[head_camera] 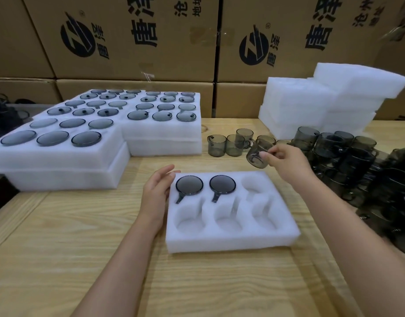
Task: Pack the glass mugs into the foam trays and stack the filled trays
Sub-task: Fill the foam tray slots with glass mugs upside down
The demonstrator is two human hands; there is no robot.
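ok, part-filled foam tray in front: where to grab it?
Likely the short side walls of the foam tray, a hand from each side, kept level: its top is all pockets, and two mugs sit in the far row. The left hand rests at the left wall; the right hand holds a loose mug.

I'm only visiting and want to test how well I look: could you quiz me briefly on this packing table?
1. How many pockets of the near foam tray already hold packed mugs?
2. True or false: the left hand grips a mug.
3. What does the right hand hold? A) a glass mug B) a foam lid C) nothing

Key
1. Two, both in the far row; four pockets are empty.
2. False: it lies open against the tray's left edge.
3. A: it holds the mug tilted, beyond the tray's far right corner.
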